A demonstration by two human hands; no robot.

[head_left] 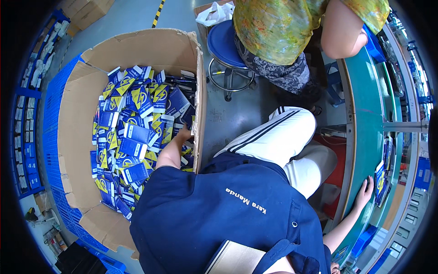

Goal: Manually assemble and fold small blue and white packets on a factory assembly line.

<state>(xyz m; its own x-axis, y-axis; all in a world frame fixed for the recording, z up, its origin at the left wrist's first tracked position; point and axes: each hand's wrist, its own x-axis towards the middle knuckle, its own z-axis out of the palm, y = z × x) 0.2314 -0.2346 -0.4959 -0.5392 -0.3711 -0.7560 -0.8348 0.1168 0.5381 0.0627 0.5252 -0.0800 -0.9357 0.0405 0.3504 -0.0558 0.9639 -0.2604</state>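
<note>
My left arm reaches down into a large cardboard box (132, 48) heaped with small flat blue-and-yellow packets (137, 132). Inside the box's right wall is my left hand (184, 133), next to dark blue packets. Its fingers are mostly hidden, so whether they grip one does not show. On the other side, my right hand (364, 195) rests at the green workbench (366, 91), fingers extended and holding nothing. Just beyond those fingertips a blue-and-yellow packet (379, 176) stands among others along the bench.
A co-worker in a yellow-green patterned top (278, 27) sits at the bench ahead, beside a round blue stool (226, 43). The box stands on a blue plastic pallet (50, 137). Shelves with blue bins (29, 160) line the far left. A metal rail (404, 126) crosses the bench.
</note>
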